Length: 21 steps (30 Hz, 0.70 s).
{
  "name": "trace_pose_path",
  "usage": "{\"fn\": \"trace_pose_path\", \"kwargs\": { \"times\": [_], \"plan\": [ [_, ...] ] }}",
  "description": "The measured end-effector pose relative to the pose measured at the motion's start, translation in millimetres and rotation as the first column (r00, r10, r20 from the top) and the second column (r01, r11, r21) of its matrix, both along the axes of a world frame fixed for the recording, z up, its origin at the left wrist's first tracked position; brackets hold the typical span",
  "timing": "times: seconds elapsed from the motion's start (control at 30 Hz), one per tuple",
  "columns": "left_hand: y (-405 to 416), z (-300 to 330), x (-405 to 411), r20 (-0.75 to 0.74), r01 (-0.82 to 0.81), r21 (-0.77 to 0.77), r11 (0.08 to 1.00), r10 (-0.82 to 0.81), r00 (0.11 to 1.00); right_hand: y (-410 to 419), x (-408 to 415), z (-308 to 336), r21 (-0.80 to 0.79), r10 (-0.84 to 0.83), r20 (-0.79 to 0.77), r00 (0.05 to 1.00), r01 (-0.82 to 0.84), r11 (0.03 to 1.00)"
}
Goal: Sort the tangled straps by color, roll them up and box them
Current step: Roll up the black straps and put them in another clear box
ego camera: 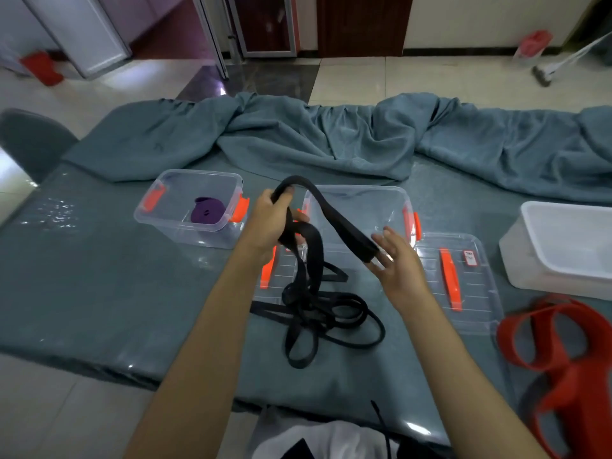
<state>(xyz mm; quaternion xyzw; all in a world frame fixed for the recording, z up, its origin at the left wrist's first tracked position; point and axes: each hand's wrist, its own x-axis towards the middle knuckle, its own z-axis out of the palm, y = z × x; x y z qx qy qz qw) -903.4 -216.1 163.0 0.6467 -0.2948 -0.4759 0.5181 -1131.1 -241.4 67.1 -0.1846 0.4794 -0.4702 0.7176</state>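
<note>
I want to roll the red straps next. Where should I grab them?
Probably at the wide loop nearest the lid: the red straps lie flat and open there, so fingers can slip under from the left. The right hand is closest.

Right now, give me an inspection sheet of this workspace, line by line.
Surface: table under a grey-blue cloth, bunched up along the far edge.
Job's things: black strap partly lifted, the rest tangled on the cloth; purple strap roll inside the left clear box; middle clear box looks empty; red straps piled at the right edge.
Clutter: two clear lids, one with orange handles, lying flat; white tub at the right.
Grippers: left hand grips the black strap's loop; right hand, fingers straight, supports its end.
Cables: nothing seen.
Surroundings: grey chair at the left, tiled floor, broom and red bag beyond.
</note>
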Motion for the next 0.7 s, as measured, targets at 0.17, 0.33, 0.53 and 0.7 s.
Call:
{"fn": "trace_pose_path", "kwargs": {
  "times": [0.17,0.33,0.53,0.7],
  "plan": [
    [-23.1,20.8,-11.8,-0.237,-0.141,0.017,0.99,0.141,0.961,30.0,11.8,-20.0,-0.189,-0.137,-0.472,0.871,0.052,0.98],
    [-34.9,24.2,-2.3,-0.149,-0.156,-0.062,0.986,0.145,0.978,63.6,33.7,-46.8,-0.392,-0.01,-0.801,0.599,-0.511,0.765],
    [-32.6,13.6,14.0,-0.047,-0.139,-0.053,0.989,0.137,0.989,60.7,68.3,-72.5,0.08,-0.005,-0.994,-0.106,-0.78,0.621],
    [-20.1,4.2,29.4,-0.059,-0.159,-0.015,0.987,0.158,0.986,55.2,61.4,-85.5,0.026,-0.043,-0.997,-0.062,-0.814,0.58]
  ]
}}
